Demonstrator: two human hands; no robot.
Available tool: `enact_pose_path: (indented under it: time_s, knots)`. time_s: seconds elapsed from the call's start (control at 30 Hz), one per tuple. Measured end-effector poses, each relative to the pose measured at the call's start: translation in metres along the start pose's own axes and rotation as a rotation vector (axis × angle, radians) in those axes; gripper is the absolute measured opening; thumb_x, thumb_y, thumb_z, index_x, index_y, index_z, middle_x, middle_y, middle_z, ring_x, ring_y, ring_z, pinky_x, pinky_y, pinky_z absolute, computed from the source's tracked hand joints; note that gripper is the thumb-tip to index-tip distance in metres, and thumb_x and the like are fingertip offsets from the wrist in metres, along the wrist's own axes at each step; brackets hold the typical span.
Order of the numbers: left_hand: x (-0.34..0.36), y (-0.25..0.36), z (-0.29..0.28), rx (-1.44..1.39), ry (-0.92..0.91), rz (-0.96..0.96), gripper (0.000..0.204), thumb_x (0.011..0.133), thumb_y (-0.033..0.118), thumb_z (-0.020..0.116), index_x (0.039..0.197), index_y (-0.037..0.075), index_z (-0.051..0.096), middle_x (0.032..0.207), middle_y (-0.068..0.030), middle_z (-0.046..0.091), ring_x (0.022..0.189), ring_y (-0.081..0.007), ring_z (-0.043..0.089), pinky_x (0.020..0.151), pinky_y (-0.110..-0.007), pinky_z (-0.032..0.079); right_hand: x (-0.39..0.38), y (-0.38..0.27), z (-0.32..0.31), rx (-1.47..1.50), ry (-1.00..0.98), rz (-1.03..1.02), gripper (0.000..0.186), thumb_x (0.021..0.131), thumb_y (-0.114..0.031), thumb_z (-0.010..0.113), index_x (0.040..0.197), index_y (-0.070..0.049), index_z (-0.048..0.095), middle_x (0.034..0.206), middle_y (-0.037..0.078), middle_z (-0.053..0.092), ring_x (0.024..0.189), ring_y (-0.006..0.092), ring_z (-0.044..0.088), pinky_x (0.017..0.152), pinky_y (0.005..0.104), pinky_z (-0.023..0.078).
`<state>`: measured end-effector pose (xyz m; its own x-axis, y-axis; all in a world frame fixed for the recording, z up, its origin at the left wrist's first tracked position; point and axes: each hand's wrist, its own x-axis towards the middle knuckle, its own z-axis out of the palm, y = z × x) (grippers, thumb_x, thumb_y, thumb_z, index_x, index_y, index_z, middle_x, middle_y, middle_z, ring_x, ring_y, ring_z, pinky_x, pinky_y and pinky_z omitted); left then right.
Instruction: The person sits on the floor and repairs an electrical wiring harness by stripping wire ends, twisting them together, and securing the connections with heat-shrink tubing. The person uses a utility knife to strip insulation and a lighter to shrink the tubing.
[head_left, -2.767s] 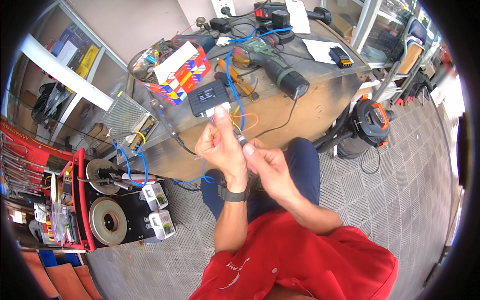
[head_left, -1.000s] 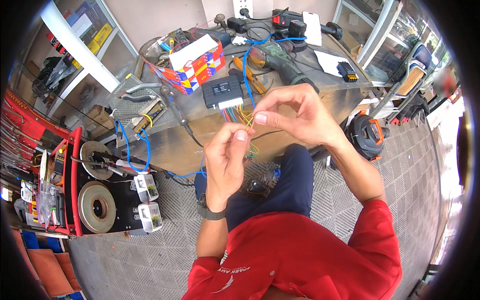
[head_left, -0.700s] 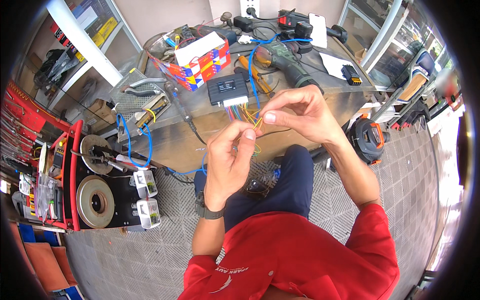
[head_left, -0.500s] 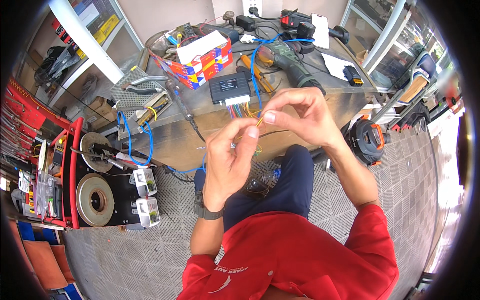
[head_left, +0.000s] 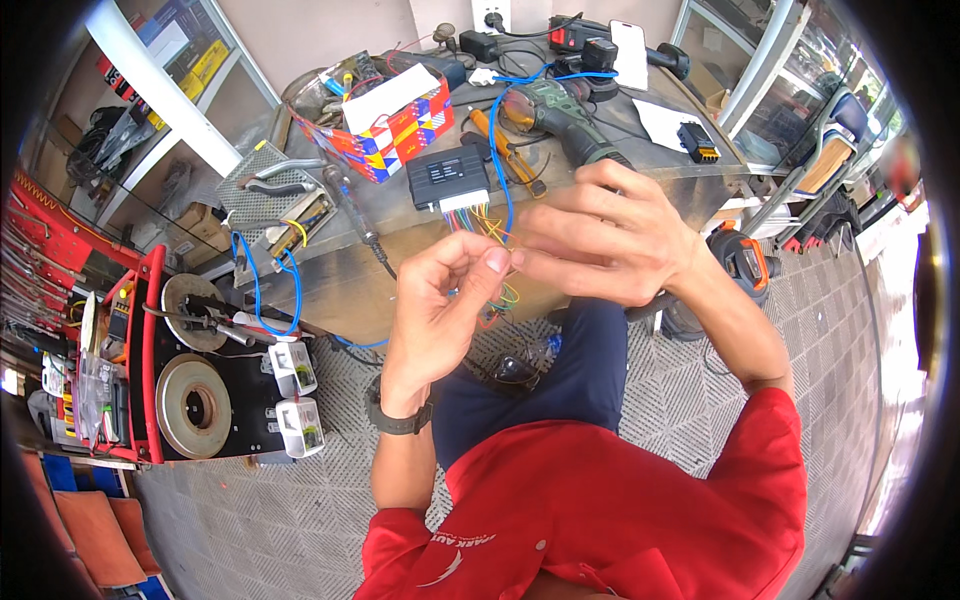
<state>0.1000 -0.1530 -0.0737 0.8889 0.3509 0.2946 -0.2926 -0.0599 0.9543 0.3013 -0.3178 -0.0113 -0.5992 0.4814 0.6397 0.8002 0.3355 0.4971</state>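
Note:
My left hand [head_left: 440, 300] is closed in a pinch, thumb against forefinger, on a thin yellow wire [head_left: 502, 240]. The tips of my right hand [head_left: 610, 245] meet it at the wire's end, fingers curled and back of the hand upward; the contact itself is partly covered. Behind my hands, at the bench edge, lies a black control module [head_left: 448, 176] with a white connector. A bundle of coloured wires [head_left: 465, 215] runs down from it, and loose wire loops [head_left: 510, 297] hang below my left fingers.
On the bench are a patterned cardboard box [head_left: 415, 130], a green power tool [head_left: 565, 120], orange-handled tools [head_left: 505, 150], a soldering iron [head_left: 350, 205] and pliers [head_left: 285, 180]. A blue cable [head_left: 498, 125] crosses the bench. A red tool rack [head_left: 150, 350] stands left; a black-and-orange machine [head_left: 745, 265] sits right.
My right hand has turned from a raised pinch to back upward, its fingers lower and more curled. The left hand keeps its pinch and has shifted slightly left.

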Motion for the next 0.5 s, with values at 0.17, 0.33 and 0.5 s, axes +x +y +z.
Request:
enact_pose_path:
  time_s: [0.17,0.33,0.5]
  knots:
    - [-0.003,0.013,0.001,0.058,-0.012,-0.049,0.02,0.116,0.022,0.074,0.111,0.003,0.078,0.087,0.0049,0.071,0.079,-0.0008,0.061,0.065,-0.024,0.05,0.008,0.01,0.002,-0.034,-0.028,-0.122,0.032,0.083,-0.022,0.075,0.109,-0.004,0.081,0.116,0.008,0.076,0.097,0.0231,0.071,0.082,0.0406,0.057]
    - [0.006,0.018,-0.004,0.604,0.025,0.385,0.006,0.104,0.006,0.081,0.108,0.004,0.077,0.088,-0.0027,0.074,0.077,-0.0176,0.067,0.069,-0.035,0.052,0.007,-0.001,-0.005,0.225,-0.22,0.128,0.023,0.088,-0.015,0.081,0.107,-0.002,0.083,0.114,0.01,0.08,0.092,0.0243,0.072,0.079,0.0415,0.055]
    - [0.014,0.013,-0.008,0.911,-0.03,0.705,0.012,0.095,0.0,0.083,0.105,0.004,0.078,0.091,-0.0091,0.074,0.083,-0.0318,0.066,0.077,-0.043,0.05,0.001,-0.021,0.006,1.394,-0.259,1.303,0.024,0.104,-0.021,0.084,0.109,0.002,0.083,0.097,0.007,0.082,0.081,0.0156,0.07,0.077,0.0353,0.055]
